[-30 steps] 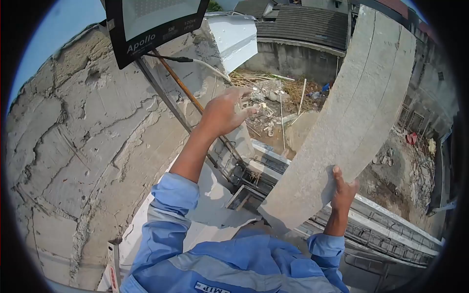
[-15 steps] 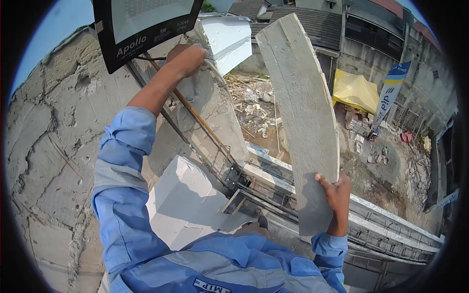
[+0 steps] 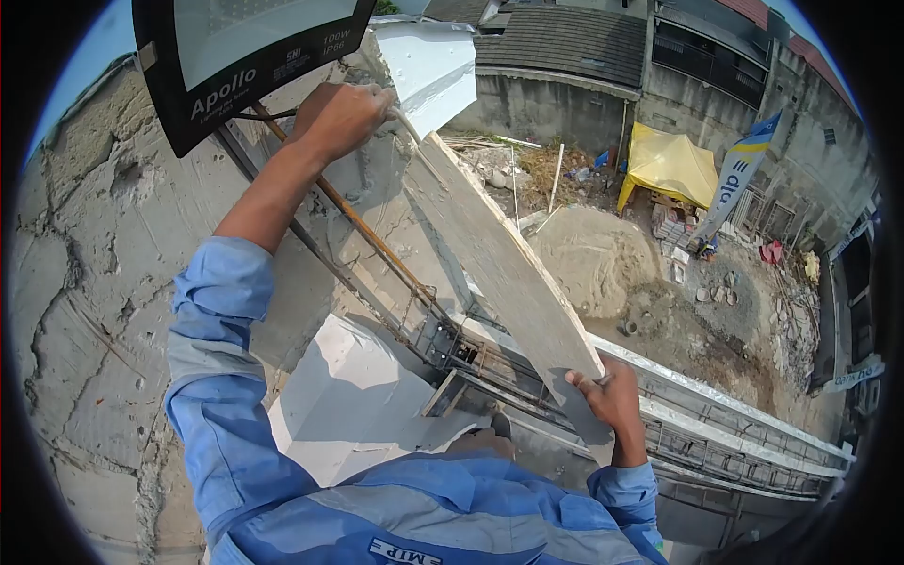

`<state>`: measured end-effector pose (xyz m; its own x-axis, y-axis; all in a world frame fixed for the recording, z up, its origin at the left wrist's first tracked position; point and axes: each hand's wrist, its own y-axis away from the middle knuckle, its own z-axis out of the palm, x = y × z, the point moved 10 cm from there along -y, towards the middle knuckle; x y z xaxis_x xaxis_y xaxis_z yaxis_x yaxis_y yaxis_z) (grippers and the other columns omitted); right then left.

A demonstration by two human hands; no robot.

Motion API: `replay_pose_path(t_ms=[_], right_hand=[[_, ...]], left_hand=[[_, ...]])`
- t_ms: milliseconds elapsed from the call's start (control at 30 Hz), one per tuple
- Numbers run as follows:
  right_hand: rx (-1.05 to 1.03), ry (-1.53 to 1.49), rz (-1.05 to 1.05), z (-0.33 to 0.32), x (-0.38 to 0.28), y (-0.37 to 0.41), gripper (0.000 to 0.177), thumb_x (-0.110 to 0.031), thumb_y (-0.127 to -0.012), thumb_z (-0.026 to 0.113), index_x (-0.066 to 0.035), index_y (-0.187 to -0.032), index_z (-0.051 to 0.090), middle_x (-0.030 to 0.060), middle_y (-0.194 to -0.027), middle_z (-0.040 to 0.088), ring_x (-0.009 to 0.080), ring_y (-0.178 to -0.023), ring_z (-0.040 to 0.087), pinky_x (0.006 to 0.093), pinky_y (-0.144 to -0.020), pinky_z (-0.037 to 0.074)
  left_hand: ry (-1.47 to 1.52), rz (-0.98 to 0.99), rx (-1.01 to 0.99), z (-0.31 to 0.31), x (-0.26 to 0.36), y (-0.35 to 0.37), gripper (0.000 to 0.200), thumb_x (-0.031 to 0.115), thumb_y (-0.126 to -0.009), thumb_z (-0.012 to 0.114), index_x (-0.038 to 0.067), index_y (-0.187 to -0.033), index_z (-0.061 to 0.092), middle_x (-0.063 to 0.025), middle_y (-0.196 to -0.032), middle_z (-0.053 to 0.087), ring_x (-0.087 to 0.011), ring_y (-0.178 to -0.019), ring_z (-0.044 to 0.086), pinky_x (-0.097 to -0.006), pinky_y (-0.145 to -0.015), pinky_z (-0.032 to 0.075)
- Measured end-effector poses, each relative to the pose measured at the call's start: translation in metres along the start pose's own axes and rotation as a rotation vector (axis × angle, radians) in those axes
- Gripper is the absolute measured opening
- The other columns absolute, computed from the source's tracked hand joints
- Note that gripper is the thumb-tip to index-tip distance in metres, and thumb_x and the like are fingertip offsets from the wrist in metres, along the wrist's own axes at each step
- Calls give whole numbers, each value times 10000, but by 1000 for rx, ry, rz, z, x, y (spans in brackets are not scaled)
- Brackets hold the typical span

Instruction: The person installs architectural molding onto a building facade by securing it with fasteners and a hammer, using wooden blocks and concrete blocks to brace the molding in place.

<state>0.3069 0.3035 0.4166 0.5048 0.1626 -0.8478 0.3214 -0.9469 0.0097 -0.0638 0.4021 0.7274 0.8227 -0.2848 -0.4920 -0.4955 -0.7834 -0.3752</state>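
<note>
My right hand [image 3: 610,400] grips the lower end of a long grey plank [image 3: 508,273] coated with what looks like dried cement, thumb on its broad face. The plank slants up and left, its far end close to the edge of the rough concrete wall [image 3: 122,311]. At the top of that wall my left hand [image 3: 341,118] is closed, knuckles up. A thin pale strip [image 3: 407,124] shows by its fingertips, but what the fingers hold is hidden. Just left of this hand is a black Apollo floodlight [image 3: 254,71].
Rusty steel bars [image 3: 377,245] run beneath my left arm to a rebar frame [image 3: 461,348]. White angular blocks [image 3: 348,395] are in front of my body. Far below lie a sand pile [image 3: 598,259], a yellow canopy [image 3: 669,165] and a banner [image 3: 739,179]. A long metal truss [image 3: 734,433] extends right.
The plank has swung from nearly upright to a leftward slant, its upper end now lower and near the wall edge. My right hand has moved slightly left and down; my left stays closed.
</note>
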Motion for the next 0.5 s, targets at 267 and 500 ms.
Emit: replay_pose_path(t_ms=[267, 500], right_hand=[[0, 102, 80, 16, 14, 13, 396, -341, -762, 807, -30, -1000, 748, 226, -839, 708, 393, -810, 696, 449, -723, 525], [53, 112, 107, 12, 56, 44, 450, -339, -755, 809, -28, -1073, 737, 240, -862, 710, 402, -821, 703, 440, -742, 534]], left_hand=[[-37, -23, 7, 8, -10, -2, 243, 201, -854, 713, -9, -913, 606, -224, -794, 631, -410, -799, 621, -487, -713, 487], [85, -94, 129, -27, 8, -6, 282, 240, -862, 736, -2, -880, 594, -214, -767, 639, -419, -721, 616, -477, -654, 474]])
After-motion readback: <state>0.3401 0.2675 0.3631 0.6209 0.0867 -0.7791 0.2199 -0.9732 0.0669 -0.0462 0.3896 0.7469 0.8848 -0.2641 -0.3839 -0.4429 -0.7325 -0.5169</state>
